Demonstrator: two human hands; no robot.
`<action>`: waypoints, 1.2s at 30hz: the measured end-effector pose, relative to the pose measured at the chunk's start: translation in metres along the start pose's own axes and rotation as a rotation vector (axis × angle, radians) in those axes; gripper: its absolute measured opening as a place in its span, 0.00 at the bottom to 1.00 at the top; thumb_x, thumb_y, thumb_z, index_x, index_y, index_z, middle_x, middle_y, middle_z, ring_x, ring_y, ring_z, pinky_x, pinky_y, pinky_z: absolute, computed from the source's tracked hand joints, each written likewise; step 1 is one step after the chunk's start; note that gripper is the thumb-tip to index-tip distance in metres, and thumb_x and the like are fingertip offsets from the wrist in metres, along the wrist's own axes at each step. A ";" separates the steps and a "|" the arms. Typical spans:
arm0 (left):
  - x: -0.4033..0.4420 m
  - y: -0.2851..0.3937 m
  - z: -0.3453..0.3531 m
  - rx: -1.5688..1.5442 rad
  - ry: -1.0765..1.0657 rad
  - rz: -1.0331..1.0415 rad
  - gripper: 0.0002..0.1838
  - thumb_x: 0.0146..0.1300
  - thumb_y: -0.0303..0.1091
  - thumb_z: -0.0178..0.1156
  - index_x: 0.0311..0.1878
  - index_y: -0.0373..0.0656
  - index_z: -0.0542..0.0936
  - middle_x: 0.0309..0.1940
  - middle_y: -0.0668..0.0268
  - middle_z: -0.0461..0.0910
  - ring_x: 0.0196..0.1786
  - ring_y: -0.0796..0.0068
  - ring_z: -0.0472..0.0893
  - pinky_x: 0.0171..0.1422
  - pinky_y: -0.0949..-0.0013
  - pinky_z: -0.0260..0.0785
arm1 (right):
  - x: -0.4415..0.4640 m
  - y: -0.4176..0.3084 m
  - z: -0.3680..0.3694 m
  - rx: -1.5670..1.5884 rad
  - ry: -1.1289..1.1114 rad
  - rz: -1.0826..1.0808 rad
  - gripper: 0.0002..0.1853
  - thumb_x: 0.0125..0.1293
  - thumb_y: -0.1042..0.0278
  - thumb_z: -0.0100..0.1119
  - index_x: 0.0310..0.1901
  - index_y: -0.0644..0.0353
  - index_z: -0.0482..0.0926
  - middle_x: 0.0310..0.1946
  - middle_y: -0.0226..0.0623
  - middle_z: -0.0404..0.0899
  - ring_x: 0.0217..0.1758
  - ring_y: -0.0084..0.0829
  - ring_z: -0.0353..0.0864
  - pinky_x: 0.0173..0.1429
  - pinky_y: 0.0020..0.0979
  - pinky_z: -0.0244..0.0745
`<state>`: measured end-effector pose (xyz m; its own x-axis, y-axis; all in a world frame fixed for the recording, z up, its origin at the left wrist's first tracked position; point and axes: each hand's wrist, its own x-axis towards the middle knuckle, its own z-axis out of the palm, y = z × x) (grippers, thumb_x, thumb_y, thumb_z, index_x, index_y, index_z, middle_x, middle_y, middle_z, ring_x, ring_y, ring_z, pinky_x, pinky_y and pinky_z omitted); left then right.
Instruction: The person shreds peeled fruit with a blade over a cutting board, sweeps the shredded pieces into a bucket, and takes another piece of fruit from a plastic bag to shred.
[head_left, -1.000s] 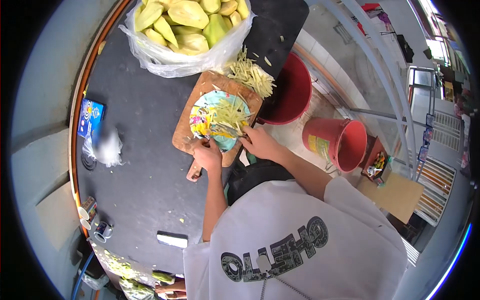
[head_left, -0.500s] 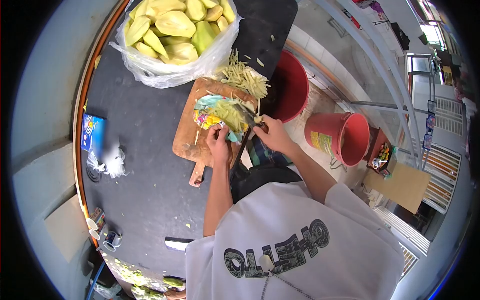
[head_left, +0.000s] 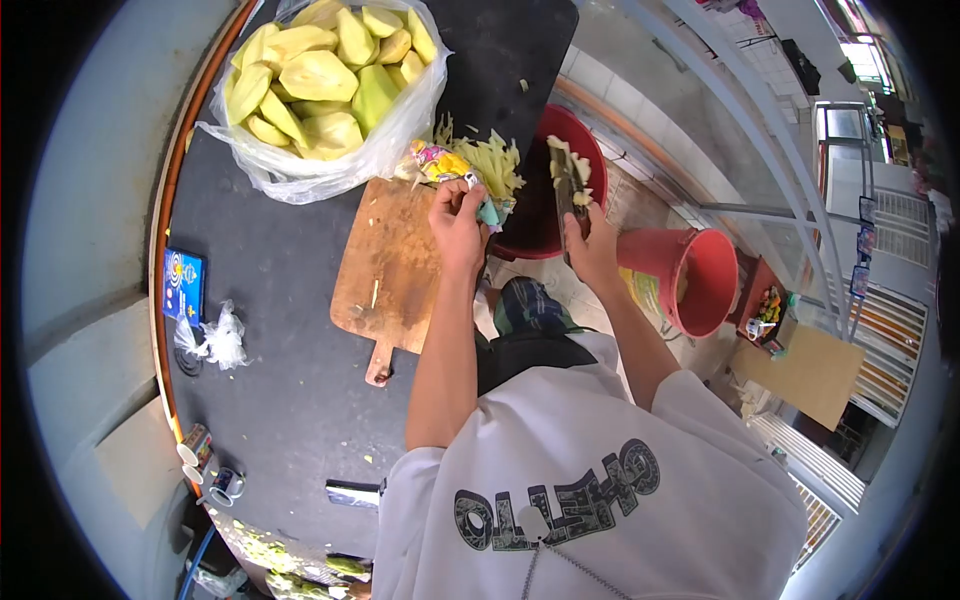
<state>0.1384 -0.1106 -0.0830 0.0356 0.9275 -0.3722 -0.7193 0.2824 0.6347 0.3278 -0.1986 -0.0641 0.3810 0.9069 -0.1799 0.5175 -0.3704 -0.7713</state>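
My left hand (head_left: 458,222) pinches the edge of a colorful patterned plate (head_left: 440,163), which is tilted over a pile of pale green strips (head_left: 492,165) beyond the cutting board. In my right hand (head_left: 592,243) is a dark knife (head_left: 567,183) with pale pieces stuck to its blade, held up above a red bucket (head_left: 545,232). The wooden cutting board (head_left: 390,262) lies on the dark table with a few strips on it. A plastic bag (head_left: 300,180) full of peeled yellow-green fruit pieces (head_left: 320,75) stands at the upper left.
Another red bucket (head_left: 708,282) stands on the floor at the right. Along the table's left side are a blue box (head_left: 184,285), a crumpled plastic bag (head_left: 224,340) and mugs (head_left: 227,486). A phone (head_left: 354,493) lies near the shirt. Green scraps cover the table's near corner.
The plate has moved off the cutting board toward the strip pile and tipped. My right hand has carried the knife away to the right, over the bucket.
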 end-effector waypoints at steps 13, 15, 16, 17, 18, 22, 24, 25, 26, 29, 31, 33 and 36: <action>-0.068 0.088 -0.036 -0.037 0.199 0.074 0.08 0.70 0.31 0.57 0.50 0.46 0.75 0.47 0.68 0.80 0.52 0.72 0.79 0.58 0.63 0.74 | 0.068 0.088 -0.006 -0.314 0.050 -0.055 0.14 0.71 0.67 0.54 0.50 0.68 0.70 0.35 0.66 0.81 0.41 0.68 0.80 0.45 0.61 0.74; -0.076 0.092 -0.063 0.005 0.206 0.112 0.11 0.71 0.35 0.56 0.54 0.46 0.74 0.53 0.65 0.79 0.59 0.66 0.79 0.66 0.58 0.73 | 0.070 0.087 -0.006 -0.491 -0.050 0.069 0.15 0.70 0.66 0.55 0.51 0.68 0.72 0.37 0.62 0.82 0.43 0.65 0.81 0.48 0.59 0.73; -0.081 0.095 -0.068 0.020 0.228 0.138 0.11 0.71 0.36 0.56 0.53 0.45 0.74 0.55 0.65 0.79 0.60 0.66 0.79 0.67 0.57 0.73 | 0.075 0.076 -0.005 -0.491 -0.059 0.037 0.15 0.70 0.66 0.55 0.51 0.68 0.72 0.37 0.62 0.82 0.43 0.65 0.81 0.48 0.59 0.73; -0.086 0.096 -0.076 -0.021 0.220 0.134 0.14 0.72 0.36 0.54 0.57 0.42 0.74 0.57 0.64 0.79 0.62 0.64 0.78 0.69 0.55 0.71 | 0.078 0.068 -0.004 -0.408 -0.049 -0.029 0.15 0.69 0.67 0.56 0.51 0.68 0.72 0.37 0.65 0.81 0.44 0.67 0.79 0.49 0.59 0.73; -0.089 0.091 -0.089 -0.022 0.237 0.135 0.14 0.72 0.36 0.54 0.57 0.42 0.74 0.57 0.64 0.79 0.62 0.64 0.78 0.69 0.55 0.71 | 0.070 0.066 -0.004 -0.328 -0.044 -0.068 0.15 0.69 0.67 0.56 0.51 0.69 0.72 0.38 0.67 0.80 0.44 0.70 0.78 0.49 0.58 0.73; -0.101 0.057 -0.138 -0.282 0.584 -0.021 0.24 0.74 0.40 0.49 0.68 0.39 0.71 0.64 0.61 0.76 0.68 0.59 0.74 0.75 0.53 0.65 | 0.070 -0.012 0.008 0.232 -0.331 0.239 0.07 0.75 0.69 0.54 0.46 0.63 0.70 0.24 0.40 0.75 0.24 0.37 0.79 0.29 0.40 0.76; -0.106 0.028 -0.172 -0.265 0.604 -0.039 0.23 0.73 0.39 0.49 0.66 0.39 0.72 0.65 0.61 0.76 0.68 0.59 0.75 0.73 0.50 0.66 | 0.078 -0.026 0.034 0.580 -0.347 0.291 0.05 0.75 0.71 0.53 0.44 0.62 0.70 0.25 0.33 0.72 0.21 0.23 0.74 0.23 0.30 0.73; -0.109 0.019 -0.179 -0.267 0.616 -0.011 0.22 0.72 0.37 0.50 0.65 0.38 0.73 0.63 0.61 0.77 0.66 0.59 0.76 0.71 0.50 0.68 | 0.086 -0.033 0.048 0.652 -0.341 0.275 0.05 0.75 0.71 0.53 0.44 0.61 0.68 0.25 0.32 0.71 0.20 0.26 0.73 0.23 0.33 0.74; -0.110 0.013 -0.187 -0.269 0.621 -0.008 0.22 0.72 0.37 0.50 0.65 0.38 0.73 0.63 0.61 0.77 0.66 0.59 0.76 0.71 0.50 0.68 | 0.094 -0.040 0.061 0.759 -0.334 0.247 0.06 0.75 0.71 0.53 0.45 0.62 0.67 0.26 0.34 0.71 0.21 0.27 0.74 0.23 0.34 0.75; -0.103 0.002 -0.209 -0.207 0.651 -0.016 0.24 0.71 0.41 0.51 0.65 0.38 0.73 0.62 0.60 0.78 0.66 0.59 0.77 0.73 0.53 0.67 | 0.123 -0.063 0.102 0.731 -0.214 0.319 0.08 0.75 0.72 0.53 0.43 0.63 0.64 0.26 0.36 0.71 0.21 0.29 0.74 0.22 0.36 0.74; -0.097 0.006 -0.206 -0.231 0.724 -0.001 0.18 0.67 0.34 0.54 0.57 0.35 0.75 0.54 0.60 0.80 0.57 0.59 0.81 0.64 0.54 0.74 | 0.143 -0.076 0.124 0.710 -0.169 0.309 0.09 0.76 0.73 0.53 0.41 0.64 0.63 0.27 0.37 0.71 0.21 0.29 0.73 0.22 0.37 0.74; -0.096 0.014 -0.196 -0.252 0.765 0.020 0.14 0.65 0.29 0.57 0.51 0.34 0.77 0.49 0.60 0.81 0.51 0.60 0.82 0.58 0.55 0.78 | 0.156 -0.084 0.137 0.717 -0.159 0.352 0.09 0.76 0.73 0.53 0.41 0.64 0.62 0.27 0.37 0.70 0.21 0.29 0.72 0.22 0.38 0.75; -0.095 0.016 -0.189 -0.213 0.828 0.013 0.13 0.63 0.29 0.58 0.49 0.32 0.78 0.47 0.59 0.81 0.49 0.61 0.83 0.55 0.56 0.79 | 0.164 -0.092 0.153 0.745 -0.170 0.403 0.08 0.76 0.74 0.52 0.43 0.64 0.63 0.27 0.37 0.69 0.20 0.28 0.71 0.21 0.38 0.74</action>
<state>-0.0076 -0.2406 -0.1660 -0.4325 0.4293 -0.7929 -0.8339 0.1439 0.5328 0.2250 0.0147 -0.1159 0.2772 0.7741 -0.5692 -0.2922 -0.4964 -0.8174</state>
